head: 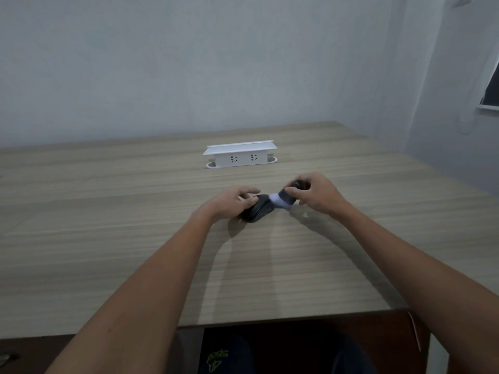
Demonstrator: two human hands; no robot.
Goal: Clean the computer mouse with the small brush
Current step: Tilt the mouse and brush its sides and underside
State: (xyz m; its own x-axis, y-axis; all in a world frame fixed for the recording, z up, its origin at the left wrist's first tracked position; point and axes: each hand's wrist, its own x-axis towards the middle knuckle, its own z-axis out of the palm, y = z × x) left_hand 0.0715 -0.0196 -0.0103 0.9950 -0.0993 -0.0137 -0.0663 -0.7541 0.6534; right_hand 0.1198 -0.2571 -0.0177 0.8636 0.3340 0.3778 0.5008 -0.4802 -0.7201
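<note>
A black computer mouse (259, 211) lies on the wooden table (162, 238), a little past the middle. My left hand (232, 202) rests on its left side and holds it in place. My right hand (314, 193) grips a small brush (283, 199) with a dark handle and white bristles. The brush is tilted down to the left, and its bristles touch the mouse's right front end. My fingers hide part of the brush handle and the mouse's far side.
A white pop-up socket box (240, 155) stands on the table behind my hands. A wall rises just past the table's far edge. The table's near edge (270, 318) runs above my lap. A window frame (488, 103) shows at the right.
</note>
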